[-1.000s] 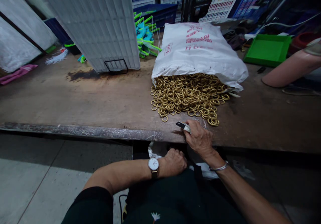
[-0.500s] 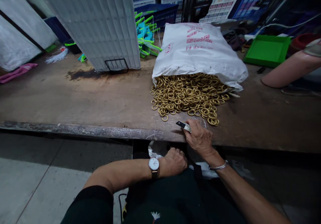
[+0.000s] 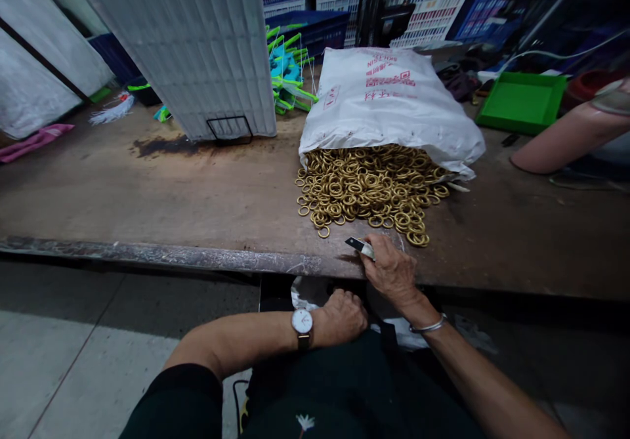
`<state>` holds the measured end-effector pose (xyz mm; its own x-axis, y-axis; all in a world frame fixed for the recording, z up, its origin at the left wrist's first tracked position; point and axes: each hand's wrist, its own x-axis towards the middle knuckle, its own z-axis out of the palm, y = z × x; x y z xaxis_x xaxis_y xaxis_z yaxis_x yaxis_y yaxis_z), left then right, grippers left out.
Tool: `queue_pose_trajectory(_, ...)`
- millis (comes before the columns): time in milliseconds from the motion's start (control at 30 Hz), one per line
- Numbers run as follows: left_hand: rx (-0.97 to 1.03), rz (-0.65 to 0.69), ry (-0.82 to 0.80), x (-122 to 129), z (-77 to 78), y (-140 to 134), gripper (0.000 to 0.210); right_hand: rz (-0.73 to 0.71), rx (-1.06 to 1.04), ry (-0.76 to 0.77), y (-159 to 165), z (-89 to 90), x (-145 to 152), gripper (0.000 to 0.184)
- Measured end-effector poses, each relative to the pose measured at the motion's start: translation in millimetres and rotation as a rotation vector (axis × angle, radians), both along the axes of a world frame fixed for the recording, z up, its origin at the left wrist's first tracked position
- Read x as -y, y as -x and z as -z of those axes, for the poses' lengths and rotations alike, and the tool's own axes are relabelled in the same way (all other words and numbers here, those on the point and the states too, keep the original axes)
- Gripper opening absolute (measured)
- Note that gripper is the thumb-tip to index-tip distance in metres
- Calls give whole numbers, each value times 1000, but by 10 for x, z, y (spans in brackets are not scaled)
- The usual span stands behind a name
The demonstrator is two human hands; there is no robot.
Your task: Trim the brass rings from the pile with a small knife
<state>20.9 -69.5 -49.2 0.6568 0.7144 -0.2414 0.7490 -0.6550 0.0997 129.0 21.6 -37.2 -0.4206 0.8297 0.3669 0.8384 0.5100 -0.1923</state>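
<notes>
My right hand [image 3: 391,270] rests at the table's front edge, its fingers closed round a utility knife [image 3: 361,248] whose dark blade points left. Just beyond the knife lies a heap of gold-coloured rings [image 3: 367,186]. They spill from the mouth of a white woven sack [image 3: 388,114] with red print, which lies on its side. Below the edge, close to my body, my left hand [image 3: 343,316] is curled closed, with a watch [image 3: 302,322] on its wrist. Whatever its fingers may hold is hidden.
A tall grey ribbed panel [image 3: 197,52] stands on the wooden table [image 3: 236,196], left of the sack. Green and blue plastic pieces [image 3: 290,75] lie behind it. On the right are a green tray [image 3: 522,103] and a pink cylinder [image 3: 566,138]. Crates [image 3: 438,6] are stacked at the back.
</notes>
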Motion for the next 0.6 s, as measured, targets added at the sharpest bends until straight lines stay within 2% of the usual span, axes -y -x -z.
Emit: queue_pose_trajectory(600, 13, -18, 29, -10, -21, 4, 19, 5, 2, -16, -3, 12, -3, 16)
